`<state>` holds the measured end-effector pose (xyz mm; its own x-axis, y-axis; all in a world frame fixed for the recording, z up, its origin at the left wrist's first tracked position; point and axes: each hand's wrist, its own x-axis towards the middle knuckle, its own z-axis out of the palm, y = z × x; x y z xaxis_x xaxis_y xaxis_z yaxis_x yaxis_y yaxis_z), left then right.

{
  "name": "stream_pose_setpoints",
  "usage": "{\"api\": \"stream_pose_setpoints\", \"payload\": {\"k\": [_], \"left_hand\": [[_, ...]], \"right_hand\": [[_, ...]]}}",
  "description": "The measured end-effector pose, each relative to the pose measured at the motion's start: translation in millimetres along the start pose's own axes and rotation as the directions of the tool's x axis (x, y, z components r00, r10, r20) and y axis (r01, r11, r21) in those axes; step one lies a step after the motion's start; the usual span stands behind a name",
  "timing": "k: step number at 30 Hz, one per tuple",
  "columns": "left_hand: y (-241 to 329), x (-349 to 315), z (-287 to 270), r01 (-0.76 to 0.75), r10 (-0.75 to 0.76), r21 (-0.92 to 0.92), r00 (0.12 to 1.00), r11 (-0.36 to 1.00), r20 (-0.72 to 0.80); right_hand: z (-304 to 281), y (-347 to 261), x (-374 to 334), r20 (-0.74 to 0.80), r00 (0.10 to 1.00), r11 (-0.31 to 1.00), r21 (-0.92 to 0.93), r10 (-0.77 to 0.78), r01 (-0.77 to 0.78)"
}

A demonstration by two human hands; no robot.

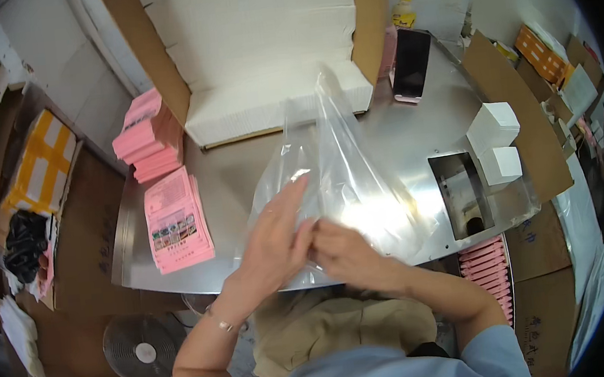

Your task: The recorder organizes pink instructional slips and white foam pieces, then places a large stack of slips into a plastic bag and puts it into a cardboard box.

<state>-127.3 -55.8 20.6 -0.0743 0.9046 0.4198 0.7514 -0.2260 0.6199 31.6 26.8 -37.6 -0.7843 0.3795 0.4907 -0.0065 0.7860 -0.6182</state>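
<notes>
Clear plastic bag (354, 162), in the head view, lies on the metal surface (392, 132), spreading ahead of both hands with its near part beneath them. The left hand (271, 242) is nearly flat, fingers extended. The right hand (345, 253) is curled close by the left thumb; whether it grips plastic, I cannot tell.

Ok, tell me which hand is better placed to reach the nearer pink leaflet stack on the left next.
Probably the left hand: it is closer to the pink leaflet stack, which lies to its left. The right hand is farther across, beyond the left.
</notes>
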Motion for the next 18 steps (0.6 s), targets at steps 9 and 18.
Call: {"api": "stream_pose_setpoints", "payload": {"k": [9,18], "left_hand": [[-52.6,-41.8,-10.0,0.208,-0.197,0.601,0.977,0.772,-0.085],[-74.1,29.2,25.7,-0.058,0.016,0.532,0.996,0.845,0.083]], "right_hand": [[-102.6,44.9,-46.3,-0.136,0.945,0.646,-0.7,0.296,-0.303],[-72.9,84.2,12.7,0.071,0.915,0.732,-0.626,0.396,-0.268]]}}
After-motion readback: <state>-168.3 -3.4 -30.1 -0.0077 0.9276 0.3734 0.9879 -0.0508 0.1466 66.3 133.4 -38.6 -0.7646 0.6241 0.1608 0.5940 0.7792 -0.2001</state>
